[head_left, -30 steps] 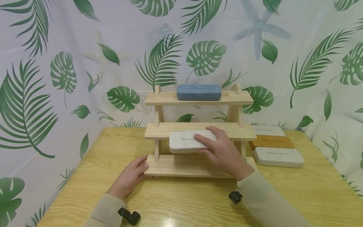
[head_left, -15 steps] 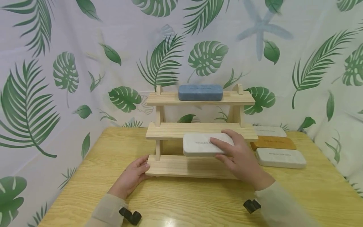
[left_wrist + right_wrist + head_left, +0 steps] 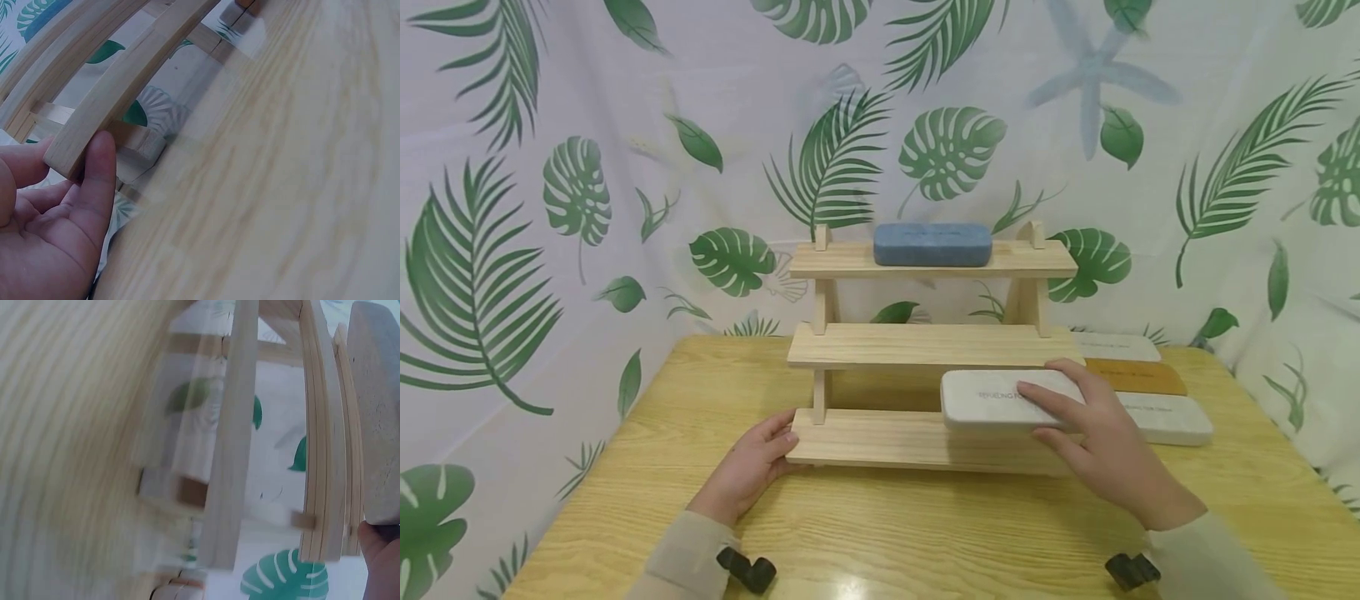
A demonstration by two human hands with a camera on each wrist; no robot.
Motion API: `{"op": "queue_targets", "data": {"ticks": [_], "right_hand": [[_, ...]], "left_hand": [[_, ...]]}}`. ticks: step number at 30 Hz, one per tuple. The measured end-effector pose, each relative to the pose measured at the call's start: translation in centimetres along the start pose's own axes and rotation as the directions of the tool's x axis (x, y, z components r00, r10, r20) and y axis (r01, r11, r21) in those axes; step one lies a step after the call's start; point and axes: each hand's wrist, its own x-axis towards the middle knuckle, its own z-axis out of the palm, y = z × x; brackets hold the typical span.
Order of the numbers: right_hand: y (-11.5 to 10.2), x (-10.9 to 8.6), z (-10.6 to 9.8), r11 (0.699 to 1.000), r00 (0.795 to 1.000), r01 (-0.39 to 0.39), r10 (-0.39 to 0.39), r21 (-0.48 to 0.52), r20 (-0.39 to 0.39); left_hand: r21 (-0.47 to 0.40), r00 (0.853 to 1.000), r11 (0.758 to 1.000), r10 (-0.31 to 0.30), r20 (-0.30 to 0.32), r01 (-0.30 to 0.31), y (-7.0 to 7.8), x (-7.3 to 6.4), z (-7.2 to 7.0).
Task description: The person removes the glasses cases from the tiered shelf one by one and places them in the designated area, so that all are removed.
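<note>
A three-tier wooden display rack (image 3: 880,437) stands on the table. My left hand (image 3: 752,462) holds the left end of its lowest shelf; in the left wrist view my thumb and fingers (image 3: 97,162) pinch that end. My right hand (image 3: 1108,446) grips the right part of a white glasses case (image 3: 985,400) with printed lettering. This case hangs in front of the rack's right half, level, overlapping the lower and middle shelves in the head view. The right wrist view shows its pale side (image 3: 378,412), fingers at its end. On the top shelf lies a blue glasses case (image 3: 932,245).
Right of the rack, a white case (image 3: 1172,418), an orange-brown case (image 3: 1146,377) and another white case (image 3: 1123,344) lie in a row on the wooden table (image 3: 925,533). A leaf-printed cloth (image 3: 662,208) hangs behind and beside the table.
My right hand has carried the white glasses case to the right and slightly down, from before the middle shelf toward the rack's right side. My left hand stays on the lowest shelf.
</note>
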Motion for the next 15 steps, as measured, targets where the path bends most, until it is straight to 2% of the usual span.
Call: {"op": "queue_targets", "data": {"ticks": [8,15], "right_hand": [[1.2,-2.6,-1.7,0.996,0.996,-0.085,0.085,0.037,0.011],[2.8,-5.2,-3.6,0.993,0.994,-0.107,0.108,-0.043,0.017]], "left_hand": [[-0.001,1.000,1.000,-0.017,-0.017,0.017,0.0,0.0,0.0],[0.014,1.000,1.000,0.006,0.010,-0.006,0.2,-0.2,0.0]]}}
